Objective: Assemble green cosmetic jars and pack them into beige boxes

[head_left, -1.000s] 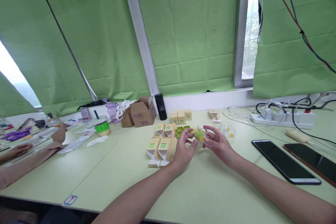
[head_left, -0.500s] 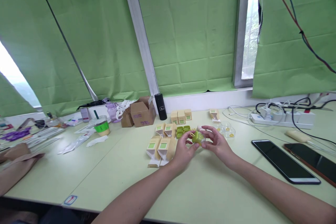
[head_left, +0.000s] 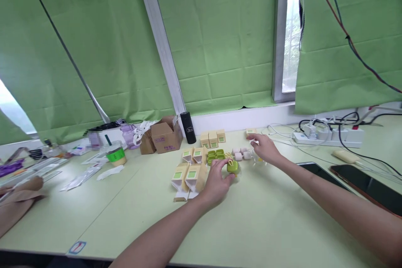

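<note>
In my left hand (head_left: 218, 180) is a small rounded green case (head_left: 232, 166) with a loop on top, pinched between fingers and thumb. A clear covering seems to surround its lower part, with a spot of yellow beneath. My right hand (head_left: 263, 147) is stretched out to the back right, its fingers apart at a small cream carton (head_left: 251, 131); whether they grip it I cannot tell. Pale pink pieces (head_left: 241, 154) and green square pieces (head_left: 215, 155) lie between and behind the hands. Clear plastic pieces (head_left: 259, 160), partly hidden, lie beneath my right wrist.
Open cream boxes (head_left: 191, 173) stand left of my left hand, and more boxes (head_left: 212, 138) farther back. A black bottle (head_left: 188, 127), a cardboard box (head_left: 167, 136) and a drink cup (head_left: 116, 153) are behind. Phones (head_left: 367, 186) and a power strip (head_left: 328, 139) lie right. Another person's arm (head_left: 21, 201) is at far left.
My right hand has let go of the green case and moved back to the cream carton. My left hand keeps the case. The pink pieces have come into view.
</note>
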Demonstrator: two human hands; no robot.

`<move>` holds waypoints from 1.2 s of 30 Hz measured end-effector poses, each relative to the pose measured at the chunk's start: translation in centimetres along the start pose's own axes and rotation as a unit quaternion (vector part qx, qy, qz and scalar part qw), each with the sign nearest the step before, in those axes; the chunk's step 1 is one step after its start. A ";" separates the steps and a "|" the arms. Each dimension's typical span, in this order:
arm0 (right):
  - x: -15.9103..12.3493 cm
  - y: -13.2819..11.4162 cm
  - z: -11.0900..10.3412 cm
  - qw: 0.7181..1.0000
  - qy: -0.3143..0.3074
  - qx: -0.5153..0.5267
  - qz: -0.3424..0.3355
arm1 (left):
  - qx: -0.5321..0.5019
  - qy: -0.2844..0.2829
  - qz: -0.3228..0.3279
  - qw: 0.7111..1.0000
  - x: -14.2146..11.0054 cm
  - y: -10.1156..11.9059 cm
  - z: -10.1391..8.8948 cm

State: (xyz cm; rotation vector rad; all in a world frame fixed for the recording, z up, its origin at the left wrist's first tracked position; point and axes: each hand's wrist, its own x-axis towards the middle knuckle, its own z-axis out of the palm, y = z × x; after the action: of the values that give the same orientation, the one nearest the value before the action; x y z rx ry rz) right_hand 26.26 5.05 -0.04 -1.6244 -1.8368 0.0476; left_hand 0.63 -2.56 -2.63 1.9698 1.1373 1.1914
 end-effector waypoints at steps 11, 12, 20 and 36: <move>5.9 2.6 1.6 0.972 -0.150 -0.176 0.039 | 0.068 -0.086 0.032 0.993 -0.5 0.5 0.3; 6.2 2.5 1.9 0.969 -0.157 -0.186 0.040 | 0.075 -0.090 0.037 0.992 -0.5 0.5 0.3; 7.6 1.9 3.5 0.959 -0.150 -0.236 0.048 | 0.130 -0.108 0.030 0.985 -0.6 0.9 0.2; -1.3 -5.9 -1.3 0.963 0.092 -0.192 -0.168 | -0.057 0.057 -0.008 0.997 2.3 0.9 -0.3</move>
State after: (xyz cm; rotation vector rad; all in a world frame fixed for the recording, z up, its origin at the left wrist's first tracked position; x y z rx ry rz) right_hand 21.76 2.05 3.04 -1.4747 -2.0322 -0.6241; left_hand 1.29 -0.98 -0.79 1.8232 1.1133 1.3447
